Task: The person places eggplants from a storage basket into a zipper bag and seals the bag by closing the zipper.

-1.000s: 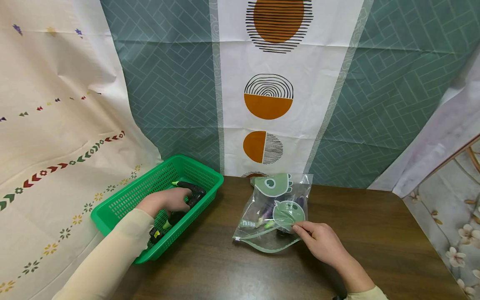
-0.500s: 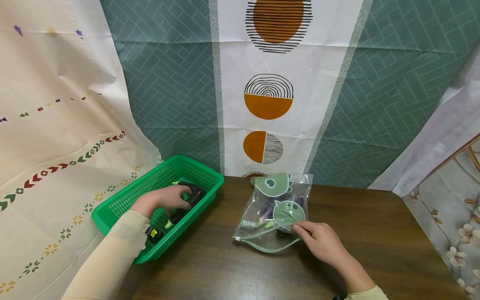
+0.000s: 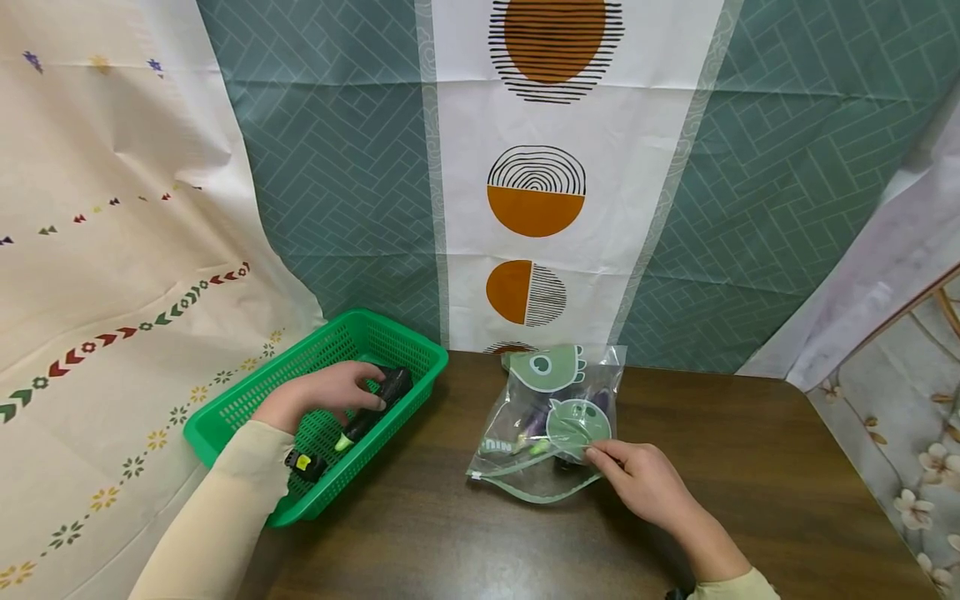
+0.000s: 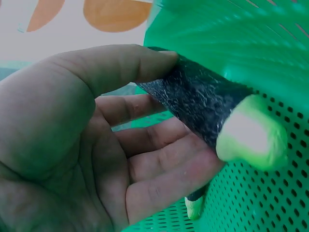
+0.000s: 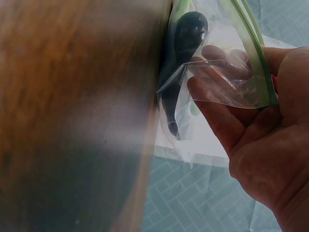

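Observation:
Inside the green basket, my left hand grips a dark eggplant with a pale green stem end. The thumb lies along its top and the fingers curl beneath, as the left wrist view shows. A second dark eggplant lies below, its green end toward me. On the table, my right hand pinches the open edge of a clear zip bag with green cartoon prints. Purple and dark eggplants lie in the bag, partly hidden by the prints.
The brown wooden table ends at a patterned cloth backdrop behind the bag. A cream cloth hangs beside the basket at the left. The bag's white slider sits at its left corner.
My left hand has shifted slightly within the basket and turned around the textured eggplant, uncovering more of the one below. The right hand and bag stay nearly still.

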A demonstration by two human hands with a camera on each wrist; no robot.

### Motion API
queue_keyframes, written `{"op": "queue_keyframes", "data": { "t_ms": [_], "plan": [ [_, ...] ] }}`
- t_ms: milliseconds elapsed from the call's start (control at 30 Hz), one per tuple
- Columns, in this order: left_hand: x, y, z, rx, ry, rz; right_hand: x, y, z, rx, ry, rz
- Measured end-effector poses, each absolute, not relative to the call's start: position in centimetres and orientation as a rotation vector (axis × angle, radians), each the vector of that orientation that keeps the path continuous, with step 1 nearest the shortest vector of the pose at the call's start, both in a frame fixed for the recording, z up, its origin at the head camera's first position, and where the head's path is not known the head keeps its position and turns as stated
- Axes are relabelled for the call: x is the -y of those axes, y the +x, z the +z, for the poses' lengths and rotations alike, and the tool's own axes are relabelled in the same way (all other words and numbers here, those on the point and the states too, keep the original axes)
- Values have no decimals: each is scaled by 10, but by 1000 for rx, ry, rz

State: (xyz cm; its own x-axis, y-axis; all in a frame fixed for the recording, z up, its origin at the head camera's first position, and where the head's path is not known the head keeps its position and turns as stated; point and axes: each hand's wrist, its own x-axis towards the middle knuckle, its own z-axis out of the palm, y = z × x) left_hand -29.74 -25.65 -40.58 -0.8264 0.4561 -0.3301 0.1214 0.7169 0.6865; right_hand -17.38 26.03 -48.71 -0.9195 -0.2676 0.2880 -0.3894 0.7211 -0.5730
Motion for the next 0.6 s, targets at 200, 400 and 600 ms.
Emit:
{"op": "queue_keyframes", "data": {
  "t_ms": [200, 400, 600],
  "plan": [
    [257, -296, -401, -2429, 453, 1026, -261, -174, -487, 2740, 524, 967],
    [258, -294, -396, -2425, 458, 1135, -261, -174, -487, 2745, 522, 969],
    [259, -292, -393, -2423, 445, 1231, -260, -173, -487, 2740, 524, 976]
  ]
}}
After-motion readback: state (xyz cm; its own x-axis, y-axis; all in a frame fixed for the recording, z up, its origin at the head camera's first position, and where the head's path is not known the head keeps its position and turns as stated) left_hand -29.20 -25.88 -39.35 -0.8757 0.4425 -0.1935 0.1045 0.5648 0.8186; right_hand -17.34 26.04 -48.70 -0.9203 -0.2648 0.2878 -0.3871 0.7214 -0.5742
